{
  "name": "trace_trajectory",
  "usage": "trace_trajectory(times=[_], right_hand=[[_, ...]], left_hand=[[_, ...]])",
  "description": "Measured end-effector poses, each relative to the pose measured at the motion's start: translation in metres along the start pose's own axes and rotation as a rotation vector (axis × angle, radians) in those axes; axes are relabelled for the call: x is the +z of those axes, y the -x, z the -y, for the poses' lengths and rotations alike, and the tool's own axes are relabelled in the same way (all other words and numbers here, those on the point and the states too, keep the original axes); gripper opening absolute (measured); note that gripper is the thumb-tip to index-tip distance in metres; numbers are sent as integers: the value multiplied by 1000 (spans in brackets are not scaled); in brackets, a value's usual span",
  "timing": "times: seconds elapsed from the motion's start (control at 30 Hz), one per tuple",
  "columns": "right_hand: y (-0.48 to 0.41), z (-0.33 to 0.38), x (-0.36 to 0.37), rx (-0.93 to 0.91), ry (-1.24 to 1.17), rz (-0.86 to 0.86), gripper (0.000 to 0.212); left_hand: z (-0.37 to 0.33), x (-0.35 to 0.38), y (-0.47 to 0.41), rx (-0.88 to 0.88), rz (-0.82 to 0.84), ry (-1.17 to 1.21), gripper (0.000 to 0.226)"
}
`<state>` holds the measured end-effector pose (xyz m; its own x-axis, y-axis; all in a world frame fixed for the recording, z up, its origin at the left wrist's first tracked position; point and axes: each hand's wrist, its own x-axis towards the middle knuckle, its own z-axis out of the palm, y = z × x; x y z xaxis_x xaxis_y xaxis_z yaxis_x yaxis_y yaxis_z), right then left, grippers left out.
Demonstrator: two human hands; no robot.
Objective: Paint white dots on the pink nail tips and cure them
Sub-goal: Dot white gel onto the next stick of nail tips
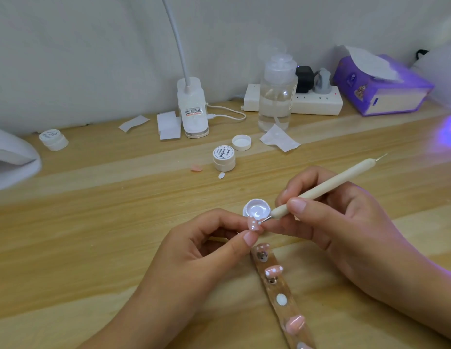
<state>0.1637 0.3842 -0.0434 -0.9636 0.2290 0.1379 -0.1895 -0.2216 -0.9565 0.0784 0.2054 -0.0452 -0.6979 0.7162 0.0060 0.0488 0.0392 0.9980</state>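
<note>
My left hand (206, 245) pinches a pink nail tip (253, 225) with white dots on it, just above the table. My right hand (340, 222) grips a cream dotting pen (327, 186) whose metal point touches that tip's right edge. Right behind them sits an open pot of white gel (257, 209). A wooden holder strip (282, 295) runs toward me below my hands, carrying a dotted pink tip (274, 271), a plain pink tip (294, 323), another dotted one at its top and a white pad between them.
A shut gel jar (224, 158), a loose lid (241, 142), a stray pink tip (196, 168) and a clear liquid bottle (276, 94) stand behind. A white curing lamp (10, 157) is at left; violet light glows at the right edge (450, 129). A purple tissue box (380, 86) is at the back.
</note>
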Motion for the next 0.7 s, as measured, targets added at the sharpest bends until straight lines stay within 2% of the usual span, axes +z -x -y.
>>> trace_trajectory(times=[0.47,0.7], right_hand=[[0,-1,1,-7,27,5,5],[1,-2,1,-21,54,16,4]], left_hand=[[-1,0,-1,-8,2,-7,14],[2,-1,-1,2,7,-13,25]])
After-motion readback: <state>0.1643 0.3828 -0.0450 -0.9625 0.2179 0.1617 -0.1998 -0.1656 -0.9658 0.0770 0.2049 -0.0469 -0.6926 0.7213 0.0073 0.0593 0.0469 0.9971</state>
